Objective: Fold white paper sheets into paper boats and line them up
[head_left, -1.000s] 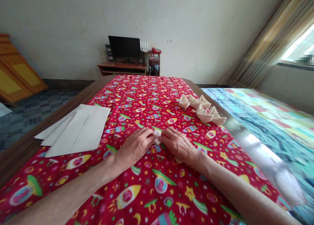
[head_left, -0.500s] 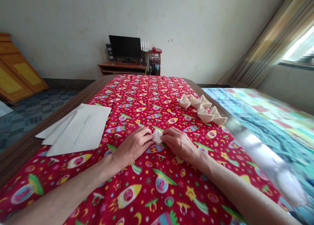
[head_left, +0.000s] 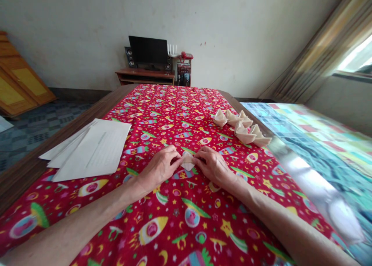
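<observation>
A small piece of folded white paper [head_left: 188, 161] is held low over the red patterned cloth [head_left: 174, 204], between my two hands. My left hand [head_left: 162, 163] pinches its left corner with thumb and fingers. On the opposite corner, my right hand [head_left: 213, 166] is closed in a similar pinch. The paper shows a diamond-like outline with a point towards me; its fine folds are too small to make out. To the right, beyond my right hand, stand several folded paper shapes [head_left: 243, 133] with pointed tips, grouped together.
Overlapping printed paper sheets [head_left: 95, 150] lie on the left of the cloth. The wooden table edge [head_left: 31, 165] shows beside them. A monitor [head_left: 148, 52] stands on a small desk [head_left: 145, 74] at the wall. A bed [head_left: 319, 142] borders the table's right side.
The paper between my hands now shows a longer, diamond-like shape with its point towards me. My fingers have shifted slightly at its corners, and the view has tilted a little.
</observation>
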The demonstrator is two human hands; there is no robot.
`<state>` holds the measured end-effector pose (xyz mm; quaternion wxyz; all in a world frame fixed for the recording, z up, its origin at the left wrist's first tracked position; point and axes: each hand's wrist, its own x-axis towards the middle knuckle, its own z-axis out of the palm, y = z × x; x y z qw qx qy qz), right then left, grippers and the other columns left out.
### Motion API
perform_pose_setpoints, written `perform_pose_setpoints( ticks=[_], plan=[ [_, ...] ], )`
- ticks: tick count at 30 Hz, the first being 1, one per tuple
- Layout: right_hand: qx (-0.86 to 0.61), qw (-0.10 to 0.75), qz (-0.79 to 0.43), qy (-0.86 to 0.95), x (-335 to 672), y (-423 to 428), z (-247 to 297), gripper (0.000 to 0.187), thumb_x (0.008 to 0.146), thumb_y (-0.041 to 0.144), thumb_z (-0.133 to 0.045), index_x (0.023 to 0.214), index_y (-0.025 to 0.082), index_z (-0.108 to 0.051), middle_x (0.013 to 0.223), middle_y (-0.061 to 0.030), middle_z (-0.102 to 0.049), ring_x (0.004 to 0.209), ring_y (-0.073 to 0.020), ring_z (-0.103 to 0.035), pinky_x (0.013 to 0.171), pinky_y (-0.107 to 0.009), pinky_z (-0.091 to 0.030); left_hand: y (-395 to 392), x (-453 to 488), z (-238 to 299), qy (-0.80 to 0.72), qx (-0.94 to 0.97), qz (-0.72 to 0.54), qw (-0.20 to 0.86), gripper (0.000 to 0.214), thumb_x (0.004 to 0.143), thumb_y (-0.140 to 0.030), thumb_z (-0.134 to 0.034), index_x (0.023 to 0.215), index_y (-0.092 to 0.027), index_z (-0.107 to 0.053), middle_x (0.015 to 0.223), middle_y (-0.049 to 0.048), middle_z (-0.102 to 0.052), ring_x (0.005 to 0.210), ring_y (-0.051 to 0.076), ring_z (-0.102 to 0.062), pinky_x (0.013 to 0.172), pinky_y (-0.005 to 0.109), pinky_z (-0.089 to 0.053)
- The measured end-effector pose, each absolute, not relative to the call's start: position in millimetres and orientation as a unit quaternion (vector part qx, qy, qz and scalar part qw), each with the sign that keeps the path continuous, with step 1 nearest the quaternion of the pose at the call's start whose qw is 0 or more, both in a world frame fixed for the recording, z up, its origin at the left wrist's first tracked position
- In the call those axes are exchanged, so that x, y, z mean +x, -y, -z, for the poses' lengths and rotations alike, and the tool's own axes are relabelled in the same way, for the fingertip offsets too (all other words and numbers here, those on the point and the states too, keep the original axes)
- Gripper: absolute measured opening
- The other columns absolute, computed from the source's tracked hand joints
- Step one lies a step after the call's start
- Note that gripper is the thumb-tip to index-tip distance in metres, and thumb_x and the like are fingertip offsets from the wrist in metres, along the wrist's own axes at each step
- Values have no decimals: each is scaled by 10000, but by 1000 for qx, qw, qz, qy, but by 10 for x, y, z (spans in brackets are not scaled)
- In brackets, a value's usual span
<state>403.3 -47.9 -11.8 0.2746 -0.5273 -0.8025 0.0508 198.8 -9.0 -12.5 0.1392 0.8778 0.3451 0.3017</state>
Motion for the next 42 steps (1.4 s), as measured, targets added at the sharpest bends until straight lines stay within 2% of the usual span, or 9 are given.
perform_pose_setpoints(
  ticks=[5,9,19,23,28,33,36,38,42],
  plan=[
    [-526,271,-5,806,4011,467,151,187,895,315,-531,785,176,-590,787,-26,-580,711,-119,-533,648,-222,-388,94,2032,118,-373,865,-298,155,136,828,-195,-613,699,-154,-595,744,3,-546,670,117,-542,615,220,-418],
    [-520,266,21,812,4008,468,162,198,910,321,-507,783,183,-571,780,-31,-582,708,-124,-530,644,-222,-381,92,2030,102,-373,875,-285,123,137,824,-170,-609,694,-159,-566,737,-5,-537,677,121,-541,637,230,-419],
    [-515,258,22,817,4013,483,133,199,907,326,-502,781,185,-563,770,-27,-567,693,-124,-514,628,-223,-367,110,1986,93,-388,877,-263,110,151,834,-195,-602,703,-170,-531,742,-5,-527,666,125,-535,617,240,-418],
    [-520,269,-31,810,4011,478,116,145,872,286,-540,771,185,-565,724,0,-573,635,-109,-500,577,-215,-338,125,1918,116,-391,864,-296,116,134,863,-277,-575,787,-174,-536,805,11,-537,720,140,-552,661,259,-441],
    [-582,328,-129,733,3927,470,72,217,824,242,-542,621,177,-502,545,47,-491,485,-73,-416,485,-197,-281,212,1954,102,-379,863,-314,113,210,913,-376,-471,879,-175,-520,853,33,-548,805,168,-559,748,302,-462],
    [-581,329,-185,721,3847,537,17,293,805,297,-575,559,171,-478,503,54,-456,467,-66,-381,461,-202,-245,222,2096,71,-396,851,-331,100,139,883,-261,-489,764,-190,-485,726,-1,-549,658,141,-541,631,258,-434],
    [-539,325,-241,739,3862,579,-1,336,864,396,-518,617,168,-526,528,52,-486,483,-69,-414,463,-197,-263,151,2083,-6,-415,845,-332,62,160,836,-183,-527,684,-191,-478,667,-15,-545,605,131,-526,595,248,-407],
    [-523,351,-256,734,3880,597,-14,340,889,442,-480,701,171,-563,577,41,-536,518,-80,-465,487,-195,-311,105,2033,-93,-402,857,-320,36,133,833,-167,-546,704,-185,-519,698,-7,-568,635,134,-544,611,249,-406],
    [-503,428,-148,736,3897,609,-40,242,881,405,-529,963,182,-573,794,-16,-622,702,-129,-557,643,-230,-421,128,1975,-272,-357,905,-230,-5,142,898,-208,-503,771,-182,-561,766,12,-576,703,149,-560,640,258,-409]
  ],
)
